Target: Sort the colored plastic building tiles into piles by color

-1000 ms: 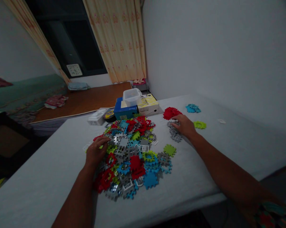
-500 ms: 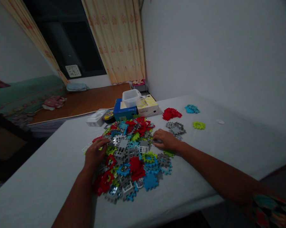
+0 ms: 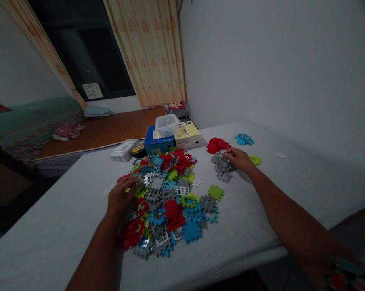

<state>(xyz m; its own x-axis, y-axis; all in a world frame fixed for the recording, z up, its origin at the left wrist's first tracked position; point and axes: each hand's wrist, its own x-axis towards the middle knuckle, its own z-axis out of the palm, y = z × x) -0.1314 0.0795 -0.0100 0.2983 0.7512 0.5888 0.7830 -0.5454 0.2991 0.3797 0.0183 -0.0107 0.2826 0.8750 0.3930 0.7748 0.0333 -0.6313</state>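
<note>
A large mixed pile of flat plastic interlocking tiles in red, blue, green, grey and white lies before me. My left hand rests at the pile's left edge, fingers stretched and slightly curved, apart from the thumb; its fingertips touch grey pieces. At the small heap of grey tiles, the fingers of my right hand are closed at the heap's upper right on what looks like a grey tile, mostly hidden by the fingers. One green tile lies apart, right of the big pile.
Beyond my right hand are red tiles, blue tiles and a green tile. A white oval piece lies farther right. Behind the pile stand a white box, a round black tin, a blue box and a clear tub.
My right hand has moved from the big pile's right edge, right and away from me, to the grey heap. The green tile and a white piece are uncovered. My left hand stays put.
</note>
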